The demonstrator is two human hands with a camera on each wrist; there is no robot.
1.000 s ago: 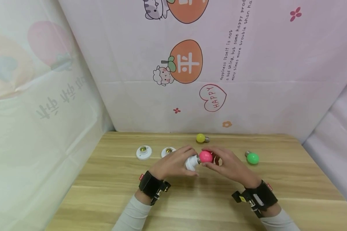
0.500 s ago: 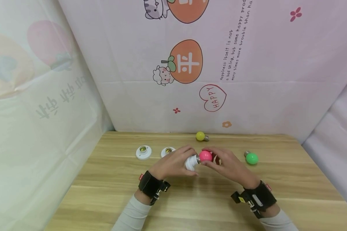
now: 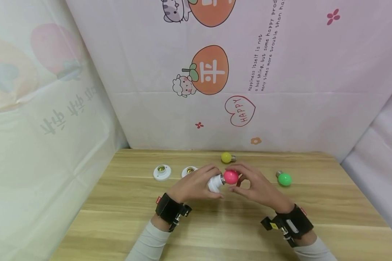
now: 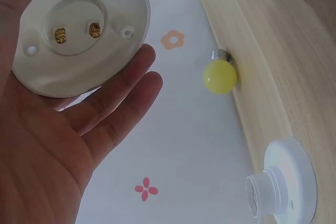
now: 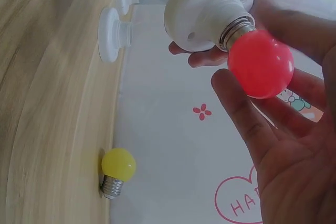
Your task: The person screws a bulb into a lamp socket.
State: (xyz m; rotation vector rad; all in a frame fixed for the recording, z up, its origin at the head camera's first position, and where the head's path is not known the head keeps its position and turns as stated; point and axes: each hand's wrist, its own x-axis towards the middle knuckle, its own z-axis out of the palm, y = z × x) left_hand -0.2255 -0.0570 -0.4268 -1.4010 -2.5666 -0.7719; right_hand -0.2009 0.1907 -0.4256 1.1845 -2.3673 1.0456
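My left hand (image 3: 196, 185) grips a white round lamp holder (image 5: 184, 19) by its base, lifted over the table and tilted. Two brass screw contacts (image 4: 77, 33) show on its underside in the left wrist view. A red light bulb (image 3: 231, 177) has its metal screw base in the mouth of this holder, with some thread still showing. My right hand (image 3: 259, 188) curls its fingers and thumb loosely round the bulb's glass. In the right wrist view one fingertip (image 5: 223, 80) lies right beside the glass.
Two more white lamp holders stand on the wooden table (image 3: 134, 217): one at the left (image 3: 162, 173), the other (image 3: 188, 170) partly behind my left hand. A yellow bulb (image 3: 226, 157) lies at the back by the printed cloth; a green bulb (image 3: 284, 179) lies to the right.
The fingers of my right hand have loosened and spread a little round the red bulb, the thumb moving slightly off it. My left hand stays nearly still with the lamp holder.
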